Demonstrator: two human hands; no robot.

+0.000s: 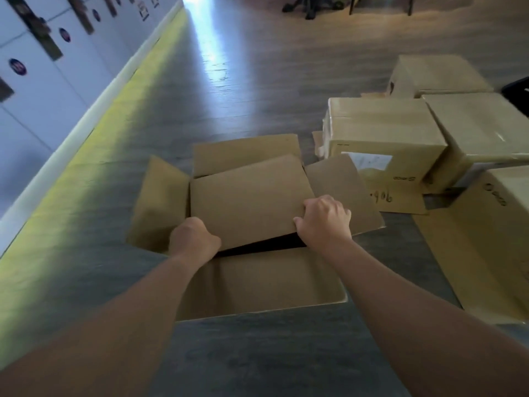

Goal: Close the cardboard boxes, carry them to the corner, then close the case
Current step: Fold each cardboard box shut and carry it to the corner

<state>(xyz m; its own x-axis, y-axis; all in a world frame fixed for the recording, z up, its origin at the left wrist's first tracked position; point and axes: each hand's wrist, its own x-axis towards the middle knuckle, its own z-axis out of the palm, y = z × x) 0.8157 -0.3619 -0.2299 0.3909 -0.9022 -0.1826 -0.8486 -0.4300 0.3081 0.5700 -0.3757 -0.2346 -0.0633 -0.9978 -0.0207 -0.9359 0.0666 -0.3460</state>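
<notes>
An open cardboard box (257,285) sits on the grey floor in front of me, its left, right and far flaps spread outward. A loose-looking cardboard panel (249,199) lies tilted over the opening, with a dark gap under its near edge. My left hand (193,239) grips the panel's near left corner, fingers curled under it. My right hand (325,220) grips its near right edge, fingers curled over the top. Whether the panel is a flap or a separate sheet I cannot tell.
Several closed cardboard boxes (383,130) stand to the right, one with a white label. A dark object (518,91) shows at the right edge. White lockers (43,67) and a yellow floor strip run along the left. Chair legs (309,7) stand far back.
</notes>
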